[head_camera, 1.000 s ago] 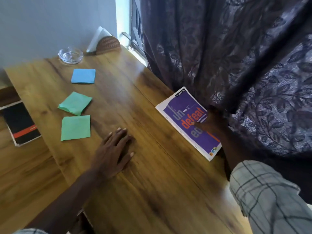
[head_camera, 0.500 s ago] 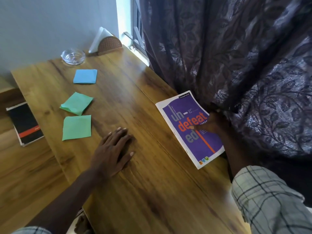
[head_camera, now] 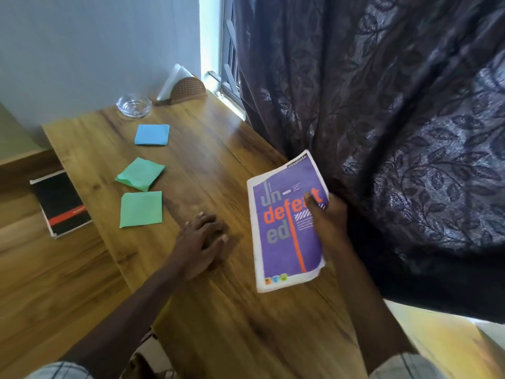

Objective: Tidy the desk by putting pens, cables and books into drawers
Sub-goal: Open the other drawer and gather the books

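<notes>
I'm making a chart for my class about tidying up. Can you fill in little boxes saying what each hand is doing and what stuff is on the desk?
right hand: grips the purple book, thumb on the cover
left hand: flat on the desk, holding nothing
sticky notes: one blue note, two green notes
far end of desk: glass dish, brown napkin holder
beside the desk, lower down: black notebook
behind the book: dark curtain
</notes>
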